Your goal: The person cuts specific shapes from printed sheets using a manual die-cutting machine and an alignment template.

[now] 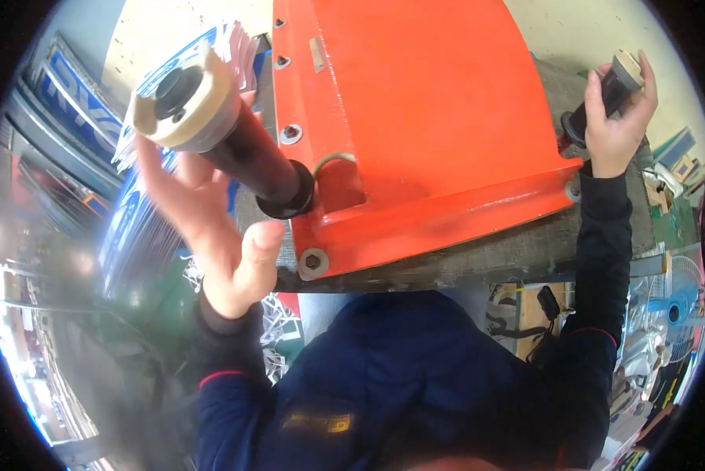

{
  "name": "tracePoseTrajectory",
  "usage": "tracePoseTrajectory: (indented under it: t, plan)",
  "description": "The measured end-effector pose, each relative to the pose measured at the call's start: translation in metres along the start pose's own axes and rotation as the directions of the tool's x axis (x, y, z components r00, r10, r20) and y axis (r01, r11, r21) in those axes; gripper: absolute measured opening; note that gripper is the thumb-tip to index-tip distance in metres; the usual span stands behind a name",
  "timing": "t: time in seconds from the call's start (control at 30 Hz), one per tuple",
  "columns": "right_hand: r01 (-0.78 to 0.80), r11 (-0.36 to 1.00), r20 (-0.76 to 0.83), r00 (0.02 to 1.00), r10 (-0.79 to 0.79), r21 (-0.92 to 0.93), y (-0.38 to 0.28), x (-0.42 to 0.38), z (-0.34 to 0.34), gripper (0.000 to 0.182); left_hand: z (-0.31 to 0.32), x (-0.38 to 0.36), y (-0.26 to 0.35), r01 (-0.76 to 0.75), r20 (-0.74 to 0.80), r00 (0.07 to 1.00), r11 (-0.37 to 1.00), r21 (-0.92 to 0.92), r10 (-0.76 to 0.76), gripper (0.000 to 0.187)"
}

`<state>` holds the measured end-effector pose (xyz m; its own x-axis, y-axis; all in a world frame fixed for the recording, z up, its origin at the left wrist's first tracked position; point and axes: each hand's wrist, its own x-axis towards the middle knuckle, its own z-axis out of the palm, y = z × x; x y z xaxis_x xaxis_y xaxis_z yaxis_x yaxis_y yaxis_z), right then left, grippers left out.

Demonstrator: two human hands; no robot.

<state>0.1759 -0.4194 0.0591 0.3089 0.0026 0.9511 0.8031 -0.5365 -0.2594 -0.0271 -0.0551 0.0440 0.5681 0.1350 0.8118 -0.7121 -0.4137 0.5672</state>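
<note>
A large orange panel (431,94) with bolts and washers along its edges lies on a dark work surface. Near its front left corner stands a black cylinder with a cream cap (254,153), tilted toward the upper left. My left hand (211,212) is beside and partly behind this cylinder, thumb spread away from it; some fingers are hidden behind it. On the right, my right hand (619,129) has its fingers wrapped round a second black cylinder with a cream top (613,90), at the panel's right side.
Stacked blue and white printed sheets (152,212) are at the left of the work surface (478,263). A blue fan (674,310) stands at the far right. Below the surface's front edge is a black cable (551,302). Framed panels lean at the upper left.
</note>
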Motion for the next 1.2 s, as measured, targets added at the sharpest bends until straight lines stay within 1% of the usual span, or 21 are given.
tracePoseTrajectory:
  t: [0.07,0.13,0.2,0.27,0.37,0.4,0.5,0.57,0.67,0.7,0.73,0.77,0.8,0.83,0.87,0.93,1.0,1.03,1.1,1.13,1.2]
  plan:
    - [0.088,0.996,-0.022,0.996,-0.089,-0.033,0.004,0.006,0.000,0.072,-0.013,-0.008,-0.012,0.119,0.206,0.971,0.993,0.016,-0.120,0.104]
    - [0.038,0.999,-0.006,0.999,-0.038,0.000,0.006,0.008,-0.003,0.073,-0.027,-0.017,-0.025,0.137,0.313,0.931,0.974,0.181,-0.189,0.098]
    - [0.005,0.999,0.001,1.000,-0.005,-0.040,0.015,0.013,-0.006,0.071,-0.030,-0.017,-0.027,0.278,0.399,0.858,0.946,0.166,-0.322,0.092]
    - [-0.005,1.000,0.005,1.000,0.005,-0.024,0.029,0.015,-0.011,0.070,-0.042,-0.025,-0.049,0.291,0.479,0.766,0.896,0.335,-0.428,0.108]
    - [-0.071,0.993,0.015,0.997,0.073,-0.091,0.053,0.023,-0.019,0.073,-0.041,-0.012,-0.053,0.088,0.617,0.632,0.834,0.545,-0.470,0.133]
    - [-0.066,0.994,0.015,0.998,0.068,-0.090,0.060,0.025,-0.021,0.073,-0.040,-0.013,-0.052,0.125,0.615,0.592,0.813,0.568,-0.521,0.139]
    - [-0.082,0.972,-0.005,0.997,0.082,-0.221,0.079,0.033,-0.029,0.073,-0.033,-0.016,-0.050,0.100,0.576,0.579,0.752,0.651,-0.576,0.134]
    - [0.054,0.796,-0.028,0.996,-0.090,-0.602,0.088,0.039,-0.032,0.075,-0.030,-0.017,-0.051,-0.024,0.582,0.591,0.710,0.704,-0.558,0.138]
    - [0.160,0.626,0.038,0.978,-0.204,-0.763,0.063,0.043,-0.036,0.072,-0.025,-0.026,-0.056,-0.011,0.577,0.616,0.727,0.687,-0.536,0.138]
    - [0.166,0.628,0.041,0.977,-0.209,-0.760,0.052,0.042,-0.036,0.072,-0.024,-0.028,-0.057,-0.011,0.564,0.637,0.725,0.689,-0.526,0.135]
    - [0.053,0.878,0.106,0.994,-0.002,-0.476,0.041,0.039,-0.037,0.070,-0.023,-0.029,-0.057,-0.005,0.559,0.639,0.724,0.690,-0.529,0.135]
    - [-0.138,0.979,0.241,0.955,0.171,-0.147,0.029,0.034,-0.037,0.069,-0.022,-0.029,-0.056,-0.018,0.555,0.648,0.718,0.696,-0.522,0.132]
    - [-0.140,0.979,0.246,0.954,0.173,-0.147,0.019,0.029,-0.034,0.069,-0.022,-0.030,-0.056,-0.033,0.553,0.655,0.713,0.701,-0.514,0.130]
    - [-0.251,0.958,0.276,0.939,0.206,0.138,0.009,0.024,-0.030,0.074,-0.022,-0.031,-0.056,-0.030,0.553,0.654,0.712,0.701,-0.517,0.130]
    - [-0.346,0.846,0.311,0.923,0.228,0.405,-0.004,0.020,-0.026,0.080,-0.022,-0.031,-0.056,-0.043,0.559,0.658,0.716,0.697,-0.504,0.126]
    - [-0.395,0.801,0.356,0.902,0.244,0.451,-0.035,0.024,-0.020,0.086,-0.022,-0.031,-0.057,-0.063,0.569,0.662,0.720,0.692,-0.489,0.123]
    - [-0.559,0.533,0.544,0.813,0.206,0.635,-0.044,0.027,-0.020,0.088,-0.022,-0.032,-0.057,-0.066,0.568,0.673,0.727,0.684,-0.474,0.119]
    - [-0.558,0.534,0.543,0.814,0.205,0.635,-0.043,0.028,-0.022,0.088,-0.022,-0.032,-0.057,-0.067,0.569,0.674,0.727,0.683,-0.472,0.119]
    - [-0.634,0.298,0.620,0.770,0.154,0.714,-0.031,0.032,-0.028,0.067,-0.023,-0.031,-0.056,-0.060,0.571,0.676,0.737,0.673,-0.465,0.116]
    - [-0.635,0.299,0.621,0.769,0.153,0.713,-0.022,0.032,-0.029,0.067,-0.023,-0.031,-0.056,-0.059,0.570,0.677,0.738,0.672,-0.465,0.116]
    - [-0.624,0.240,0.598,0.781,0.178,0.744,0.004,0.031,-0.028,0.042,-0.023,-0.029,-0.055,-0.033,0.576,0.672,0.759,0.651,-0.465,0.115]
